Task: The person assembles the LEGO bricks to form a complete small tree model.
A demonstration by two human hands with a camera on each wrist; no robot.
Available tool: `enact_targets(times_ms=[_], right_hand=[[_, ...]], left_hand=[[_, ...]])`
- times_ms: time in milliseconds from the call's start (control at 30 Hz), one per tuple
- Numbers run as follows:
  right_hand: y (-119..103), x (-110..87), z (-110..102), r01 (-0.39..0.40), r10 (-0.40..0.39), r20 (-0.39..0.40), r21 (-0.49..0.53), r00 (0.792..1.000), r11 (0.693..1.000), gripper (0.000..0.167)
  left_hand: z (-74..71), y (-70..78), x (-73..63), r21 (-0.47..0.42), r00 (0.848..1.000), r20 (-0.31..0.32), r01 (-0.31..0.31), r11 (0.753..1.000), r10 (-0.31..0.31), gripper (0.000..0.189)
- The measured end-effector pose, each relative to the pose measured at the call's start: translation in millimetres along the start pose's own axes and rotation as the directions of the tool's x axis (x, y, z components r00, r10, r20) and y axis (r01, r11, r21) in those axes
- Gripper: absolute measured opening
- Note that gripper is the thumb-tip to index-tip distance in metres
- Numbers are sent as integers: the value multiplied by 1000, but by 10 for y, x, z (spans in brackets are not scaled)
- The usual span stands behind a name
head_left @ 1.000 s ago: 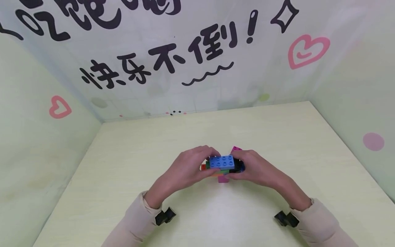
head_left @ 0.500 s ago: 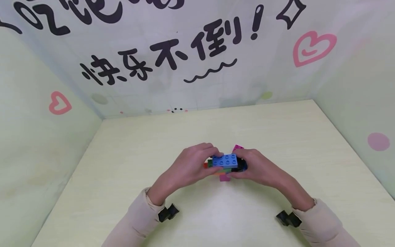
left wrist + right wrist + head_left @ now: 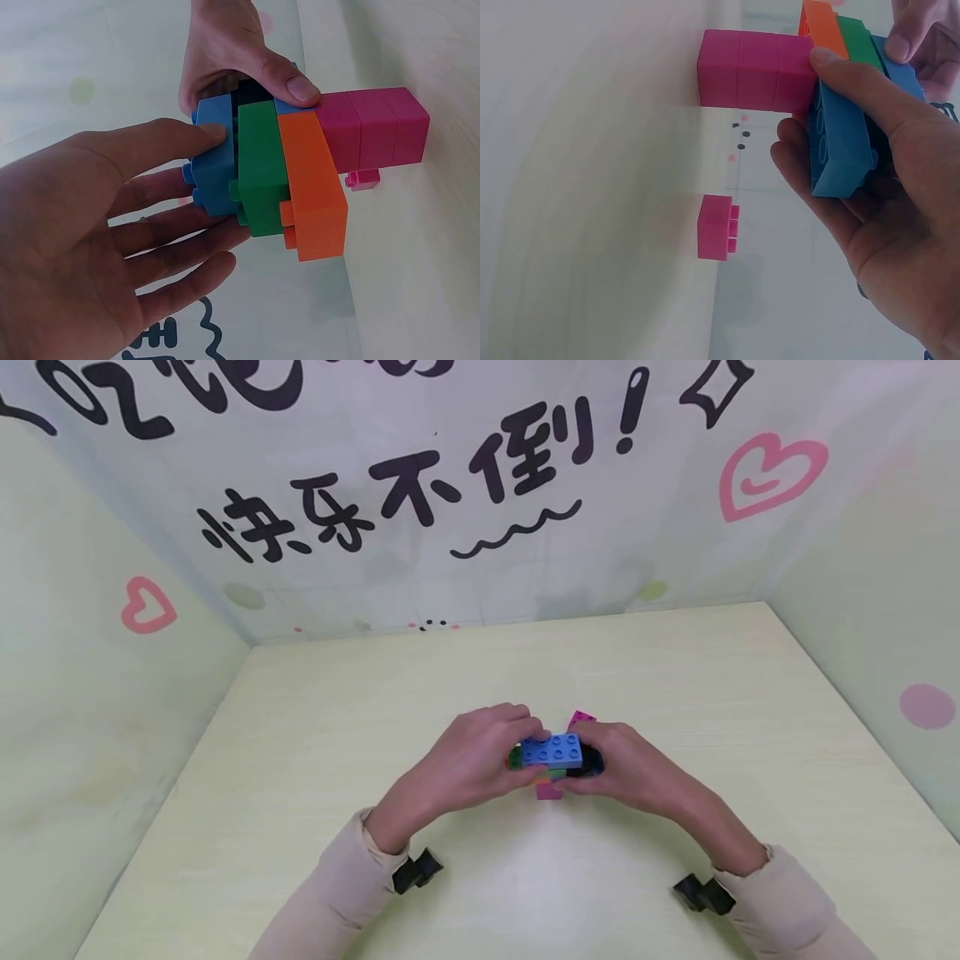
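My left hand (image 3: 483,756) pinches the blue building brick (image 3: 555,751) on top of a built stack, thumb on one side and fingers on the other. Below it, in the left wrist view, lie a green brick (image 3: 262,169) and an orange brick (image 3: 316,187). My right hand (image 3: 637,768) grips the stack's right end, where another blue brick (image 3: 841,142) shows and a black brick (image 3: 574,770) is partly covered. Under the stack, a column of magenta bricks (image 3: 757,71) appears to stand on the table.
A loose magenta brick (image 3: 714,227) stands on the pale table (image 3: 360,693) behind the stack, studs up. Printed walls (image 3: 420,577) enclose the table at the back and both sides.
My left hand has shifted slightly right along the stack, covering the orange-red end seen earlier at the left. The right hand keeps its grip. The head view has tilted slightly.
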State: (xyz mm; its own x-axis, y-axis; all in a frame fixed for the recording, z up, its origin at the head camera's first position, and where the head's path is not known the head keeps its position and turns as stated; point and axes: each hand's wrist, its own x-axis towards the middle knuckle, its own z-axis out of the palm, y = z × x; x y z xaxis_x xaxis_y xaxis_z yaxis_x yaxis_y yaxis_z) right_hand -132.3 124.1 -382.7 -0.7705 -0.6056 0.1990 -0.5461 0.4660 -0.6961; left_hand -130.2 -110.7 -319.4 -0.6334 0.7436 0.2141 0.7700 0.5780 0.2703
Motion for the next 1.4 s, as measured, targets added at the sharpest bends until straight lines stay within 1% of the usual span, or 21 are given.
enact_targets(times_ms=[200,400,500,600,667,733,833,900,1067,1200,1267,1400], right_hand=[[14,-1,7,10,-11,-7,-21,1000,1000,34],[15,5,13,18,-18,-7,-35,1000,999,36],[-1,13,-4,4,-4,15,-22,1000,1000,36],[-21,5,-65,1,-1,26,30,1000,1000,39],[-52,-3,-128,32,-31,-2,72,1000,997,40],[-77,-12,-188,89,-84,-51,114,995,989,41],[-106,-13,-238,156,-142,-110,140,984,978,36],[-102,-10,-245,173,-155,-125,151,980,973,34],[-99,-7,-251,159,-136,-132,181,982,971,34],[-127,1,-250,145,-123,-126,189,984,971,35],[-138,1,-246,140,-117,-127,188,985,972,35],[-129,-6,-226,136,-112,-132,191,985,972,37]], left_hand=[[13,-14,11,-13,1000,-6,-19,1000,19,31],[31,-31,10,-35,1000,-13,-20,999,19,30],[52,-53,-12,-83,1000,-14,1,997,-2,30],[88,-87,-36,-146,999,-19,28,989,-31,29],[108,-109,-44,-178,999,-18,37,983,-41,29],[115,-126,-46,-200,999,-16,44,979,-48,30],[110,-137,-43,-227,998,-8,52,972,-55,33],[106,-143,-42,-249,998,-9,58,967,-62,33],[104,-148,-43,-293,996,-11,77,953,-84,34],[121,-161,-59,-302,994,-14,95,949,-104,35],[136,-170,-64,-310,994,-21,96,946,-108,35],[191,-200,-72,-351,993,-38,90,932,-110,35]])
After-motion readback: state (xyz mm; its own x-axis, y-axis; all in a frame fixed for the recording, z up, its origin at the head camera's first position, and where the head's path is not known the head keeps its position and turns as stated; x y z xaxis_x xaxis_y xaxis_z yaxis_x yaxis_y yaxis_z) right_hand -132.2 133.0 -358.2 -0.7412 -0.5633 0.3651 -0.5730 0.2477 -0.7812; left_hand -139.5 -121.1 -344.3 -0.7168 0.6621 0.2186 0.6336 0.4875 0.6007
